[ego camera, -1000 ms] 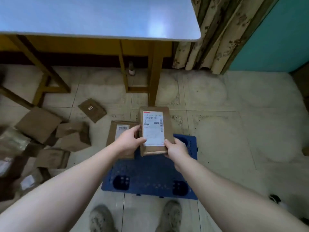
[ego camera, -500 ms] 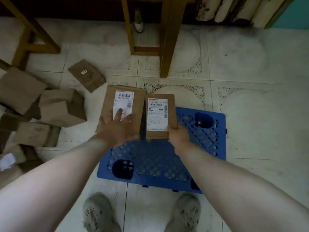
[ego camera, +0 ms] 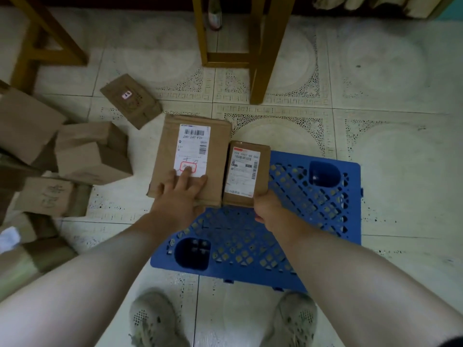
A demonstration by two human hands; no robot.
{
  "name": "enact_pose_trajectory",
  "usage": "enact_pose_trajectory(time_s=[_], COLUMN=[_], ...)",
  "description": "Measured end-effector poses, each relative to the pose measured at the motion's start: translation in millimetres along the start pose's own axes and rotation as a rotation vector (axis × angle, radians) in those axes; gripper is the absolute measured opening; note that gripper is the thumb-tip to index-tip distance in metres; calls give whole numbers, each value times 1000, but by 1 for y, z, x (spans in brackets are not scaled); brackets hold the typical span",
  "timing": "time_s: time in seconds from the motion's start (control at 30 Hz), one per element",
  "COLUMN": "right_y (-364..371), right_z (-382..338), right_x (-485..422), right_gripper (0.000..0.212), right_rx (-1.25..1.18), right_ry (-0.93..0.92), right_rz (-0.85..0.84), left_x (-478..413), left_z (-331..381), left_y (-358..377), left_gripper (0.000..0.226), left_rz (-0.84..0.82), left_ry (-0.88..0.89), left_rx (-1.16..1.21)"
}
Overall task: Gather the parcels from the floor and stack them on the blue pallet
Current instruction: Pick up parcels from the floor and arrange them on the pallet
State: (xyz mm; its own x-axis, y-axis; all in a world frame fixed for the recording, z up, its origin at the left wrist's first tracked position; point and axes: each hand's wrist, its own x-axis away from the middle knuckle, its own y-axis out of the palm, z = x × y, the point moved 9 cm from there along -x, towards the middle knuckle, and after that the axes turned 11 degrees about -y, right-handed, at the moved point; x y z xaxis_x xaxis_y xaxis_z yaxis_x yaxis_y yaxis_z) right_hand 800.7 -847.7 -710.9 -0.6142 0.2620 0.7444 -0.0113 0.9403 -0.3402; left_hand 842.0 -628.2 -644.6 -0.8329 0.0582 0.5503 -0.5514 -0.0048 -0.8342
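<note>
The small parcel (ego camera: 246,174), held up in both hands over the blue pallet (ego camera: 313,196) a second ago, is now down and lying flat, label up, at the far left of the pallet. Its long left side touches the bigger parcel (ego camera: 190,159) already there. The left hand (ego camera: 180,194) has let go of it and moved across to the bigger parcel, where it rests on the near end with fingers straight and spread, one fingertip on the red stamp of the label. It holds nothing and only presses down. The right hand (ego camera: 268,206) still grips the near right corner of the small parcel, curled round the edge, though the fingers themselves are mostly hidden beneath it. The bigger parcel seems to hang past the pallet's far left corner, which is hidden beneath it, so the pressing hand probably steadies it or is about to square the pair together. For the task this means two parcels are side by side as a first layer, and most of the pallet to the right and near side is bare lattice. Several brown boxes (ego camera: 92,156) remain on the floor to the left, and a flat packet (ego camera: 130,101) lies farther off, so much gathering is left.
</note>
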Motion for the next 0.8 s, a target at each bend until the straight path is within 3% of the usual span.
enact_pose_trajectory(time_s=[0.23,0.33,0.53,0.8], right_y=[5,-14,-20,64], right_z=[-23,-50,-146,-244], right_x=[45,87,186,275], right_gripper=[37,44,61,60], right_rx=[56,119,235,411], right_ry=[-116,-114,-174,-397], right_rz=[-136,-116,-123,-250], left_x=[14,42,113,193], left_z=[-39,-50,-100,-219], left_y=[-9,-35,-125,-188], left_gripper=[77,79,79,76], left_rz=[-139,-178,-155,-75], left_ry=[-138,-172,-246,-412], left_rx=[174,190,325,446])
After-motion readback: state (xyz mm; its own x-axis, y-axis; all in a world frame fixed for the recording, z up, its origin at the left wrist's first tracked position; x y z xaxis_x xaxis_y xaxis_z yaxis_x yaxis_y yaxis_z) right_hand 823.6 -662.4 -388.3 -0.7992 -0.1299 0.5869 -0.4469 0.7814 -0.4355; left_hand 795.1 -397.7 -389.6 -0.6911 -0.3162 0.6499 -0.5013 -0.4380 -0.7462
